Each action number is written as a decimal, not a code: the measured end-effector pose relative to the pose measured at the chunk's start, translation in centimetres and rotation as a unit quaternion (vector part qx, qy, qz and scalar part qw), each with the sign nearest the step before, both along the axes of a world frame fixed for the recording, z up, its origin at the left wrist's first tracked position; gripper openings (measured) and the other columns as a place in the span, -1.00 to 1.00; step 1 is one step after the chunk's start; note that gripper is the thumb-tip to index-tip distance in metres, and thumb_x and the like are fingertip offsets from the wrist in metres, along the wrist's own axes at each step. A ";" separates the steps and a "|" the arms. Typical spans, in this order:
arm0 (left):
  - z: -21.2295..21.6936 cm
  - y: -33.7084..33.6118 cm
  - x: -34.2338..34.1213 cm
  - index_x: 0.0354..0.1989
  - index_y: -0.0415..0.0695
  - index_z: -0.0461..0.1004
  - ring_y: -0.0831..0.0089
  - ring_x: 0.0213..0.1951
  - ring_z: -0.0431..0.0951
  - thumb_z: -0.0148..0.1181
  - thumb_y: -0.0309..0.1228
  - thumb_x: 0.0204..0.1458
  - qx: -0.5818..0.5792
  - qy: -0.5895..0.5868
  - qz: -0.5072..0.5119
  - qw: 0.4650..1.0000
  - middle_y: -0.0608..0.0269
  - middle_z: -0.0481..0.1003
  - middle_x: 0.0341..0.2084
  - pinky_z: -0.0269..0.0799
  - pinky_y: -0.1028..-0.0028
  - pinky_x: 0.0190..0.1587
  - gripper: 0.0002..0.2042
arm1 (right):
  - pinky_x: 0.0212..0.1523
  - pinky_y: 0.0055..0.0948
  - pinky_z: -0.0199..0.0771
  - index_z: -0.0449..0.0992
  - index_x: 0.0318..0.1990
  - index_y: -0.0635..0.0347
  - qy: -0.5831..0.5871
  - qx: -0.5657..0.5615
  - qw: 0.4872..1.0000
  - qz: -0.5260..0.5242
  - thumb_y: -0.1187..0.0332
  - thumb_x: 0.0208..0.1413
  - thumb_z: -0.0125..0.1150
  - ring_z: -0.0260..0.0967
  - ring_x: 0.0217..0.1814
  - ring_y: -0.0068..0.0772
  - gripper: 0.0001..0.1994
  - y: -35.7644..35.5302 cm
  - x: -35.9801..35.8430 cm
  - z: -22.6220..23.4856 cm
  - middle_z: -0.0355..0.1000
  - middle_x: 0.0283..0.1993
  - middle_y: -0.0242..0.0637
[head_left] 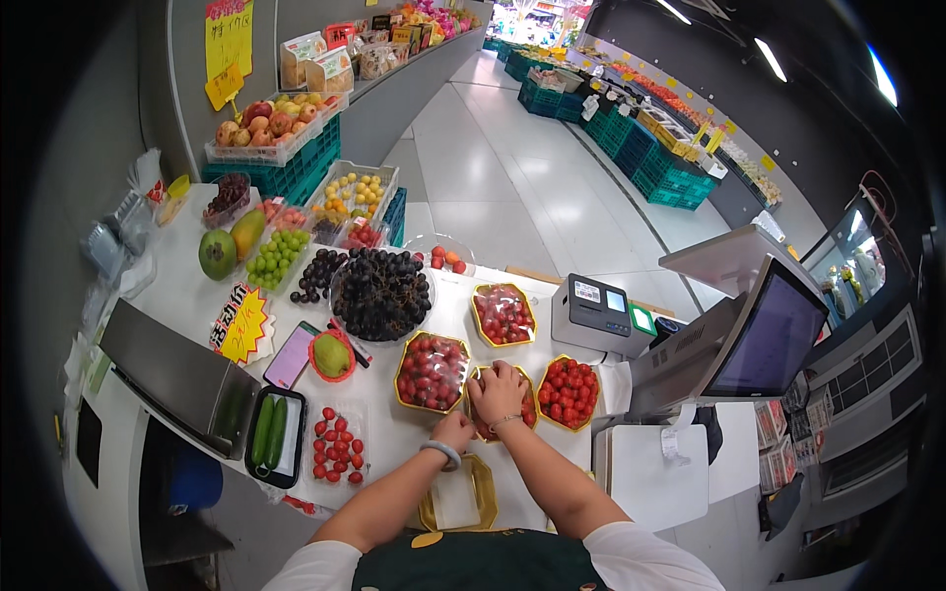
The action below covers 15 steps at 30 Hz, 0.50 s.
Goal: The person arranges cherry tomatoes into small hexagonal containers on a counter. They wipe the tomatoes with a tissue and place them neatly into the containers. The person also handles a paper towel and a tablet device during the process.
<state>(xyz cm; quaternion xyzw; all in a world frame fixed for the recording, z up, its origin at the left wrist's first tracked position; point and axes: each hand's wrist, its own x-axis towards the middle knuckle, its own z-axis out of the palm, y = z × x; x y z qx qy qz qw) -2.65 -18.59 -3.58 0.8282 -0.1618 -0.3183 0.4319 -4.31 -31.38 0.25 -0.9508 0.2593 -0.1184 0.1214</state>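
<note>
- The gold-rimmed box of small red fruit (529,408) lies on the white surface (396,439) in front of me, right under my right hand (500,394) and to the right of, and slightly beyond, my left hand (453,430).
- My right hand is the nearer one, over the box itself; my left is at its near left edge.
- I can't read the box's long axis, since my right hand hides much of its top.
- My right grip is loosely open, palm down, fingers apart and a little bent, resting over the top and not wrapped around the box.
- My left grip is curled in, fingertips toward the box's edge; I can't tell whether it pinches anything there.
- A film-covered box (432,369) sits just beside it on the left, another box of red fruit (569,392) just beside it on the right.
- A gold tray (486,485) with a pale bottom lies nearer my body, below my left hand and between my forearms.
</note>
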 end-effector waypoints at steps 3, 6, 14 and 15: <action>-0.1 0.1 -0.4 -0.37 -0.22 0.48 0.30 -0.37 0.59 0.15 -0.32 -0.03 -0.012 0.011 -0.005 1.000 0.10 0.59 -0.45 0.49 0.35 -0.26 -0.80 | 0.18 0.20 0.00 0.58 -0.28 0.08 -0.018 0.014 1.000 0.021 0.04 0.05 0.15 0.14 0.24 -0.13 -0.69 -0.2 -1.3 -0.3 0.29 0.15 -0.21; -0.8 0.5 -1.2 -0.36 -0.24 0.48 0.27 -0.39 0.59 0.16 -0.30 -0.02 -0.050 0.045 -0.025 0.997 0.08 0.58 -0.46 0.50 0.35 -0.29 -0.77 | 0.17 0.18 0.02 0.58 -0.31 0.09 -0.018 0.025 0.999 0.019 0.07 0.06 0.14 0.14 0.24 -0.11 -0.71 0.1 -2.8 0.2 0.29 0.17 -0.20; 0.9 4.5 -1.1 -0.30 -0.19 0.50 0.13 -0.26 0.57 0.23 -0.20 -0.03 -0.010 -0.133 -0.265 0.955 0.10 0.57 -0.39 0.47 0.27 -0.15 -0.71 | 0.17 0.15 0.10 0.53 -0.38 0.12 0.032 0.047 0.996 0.063 0.07 0.02 0.18 0.12 0.27 -0.05 -0.71 1.0 -6.3 1.3 0.22 0.24 -0.12; 0.6 5.4 -0.9 -0.30 -0.19 0.51 0.12 -0.23 0.56 0.25 -0.18 -0.03 -0.026 -0.178 -0.299 0.937 0.09 0.57 -0.36 0.46 0.24 -0.12 -0.70 | 0.17 0.14 0.10 0.52 -0.38 0.11 0.023 0.041 0.997 0.068 0.08 0.01 0.19 0.12 0.27 -0.05 -0.72 1.2 -6.6 1.4 0.23 0.24 -0.13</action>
